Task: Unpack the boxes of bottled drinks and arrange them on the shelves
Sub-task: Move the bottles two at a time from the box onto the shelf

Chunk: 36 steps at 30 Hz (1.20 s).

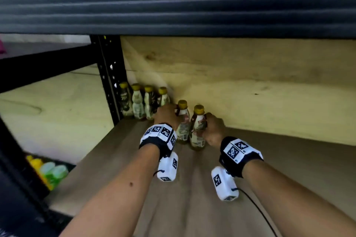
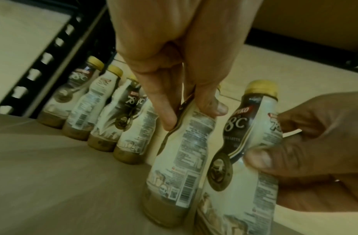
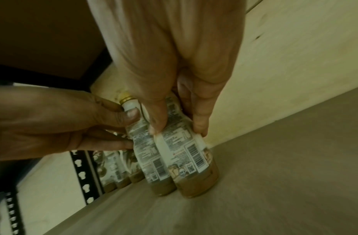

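Two coffee bottles with gold caps and white-and-brown labels stand side by side on the wooden shelf board [image 1: 123,161]. My left hand [image 1: 167,115] grips the left bottle [image 1: 183,123] by its upper body; the left wrist view shows its fingers pinching that left bottle [image 2: 182,152]. My right hand [image 1: 212,128] grips the right bottle [image 1: 198,129] at its waist, and the right wrist view shows the thumb and fingers curled round that right bottle [image 3: 191,157]. Several matching bottles [image 1: 143,102] stand in a row at the shelf's back left corner.
A black perforated upright [image 1: 110,75] bounds the shelf on the left. Plywood [image 1: 240,86] closes the back. A dark ribbed shelf underside [image 1: 173,0] hangs overhead. Yellow and green bottles [image 1: 48,171] sit on a lower level at the left. A cable [image 1: 258,211] trails from my right wrist.
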Motion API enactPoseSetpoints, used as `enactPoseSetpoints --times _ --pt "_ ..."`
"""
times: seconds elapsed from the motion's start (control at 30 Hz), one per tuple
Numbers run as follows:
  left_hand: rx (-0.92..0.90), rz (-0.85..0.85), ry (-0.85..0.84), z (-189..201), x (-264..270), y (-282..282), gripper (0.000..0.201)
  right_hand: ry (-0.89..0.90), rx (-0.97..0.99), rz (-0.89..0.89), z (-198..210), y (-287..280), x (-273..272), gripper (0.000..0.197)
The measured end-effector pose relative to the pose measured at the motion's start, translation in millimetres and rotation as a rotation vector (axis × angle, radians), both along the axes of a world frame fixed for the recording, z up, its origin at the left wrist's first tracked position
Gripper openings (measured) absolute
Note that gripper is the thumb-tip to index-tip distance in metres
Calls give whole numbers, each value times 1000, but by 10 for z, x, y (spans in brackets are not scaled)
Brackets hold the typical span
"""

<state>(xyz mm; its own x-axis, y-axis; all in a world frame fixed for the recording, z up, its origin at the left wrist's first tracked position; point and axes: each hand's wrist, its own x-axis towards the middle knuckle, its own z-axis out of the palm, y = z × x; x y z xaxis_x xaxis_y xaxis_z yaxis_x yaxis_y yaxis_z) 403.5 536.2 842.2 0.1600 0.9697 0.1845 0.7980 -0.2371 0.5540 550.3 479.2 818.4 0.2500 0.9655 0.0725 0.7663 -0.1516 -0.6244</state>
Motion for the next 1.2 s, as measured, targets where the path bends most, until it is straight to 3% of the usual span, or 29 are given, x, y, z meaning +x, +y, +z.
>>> enactPoseSetpoints --times 0.17,0.4,0.73,0.83,0.93,1.03,1.2 --pt "40 -12 38 0 91 671 32 -37 6 -96 27 505 -47 48" --pt "102 -38 119 14 106 999 27 -37 29 -167 72 885 -132 47" --pt "32 -82 159 72 39 711 38 58 -8 -192 62 932 -173 43" --pt "10 -101 137 74 -78 558 43 116 -93 -114 15 801 -134 69" --pt "25 -136 176 85 -173 406 49 -3 -106 -42 -84 596 -51 93" --pt "-38 -207 215 65 -205 193 48 -157 -239 -19 0 229 99 88" --pt "-123 -235 275 -13 30 -421 59 -405 -284 50 207 -504 594 77"
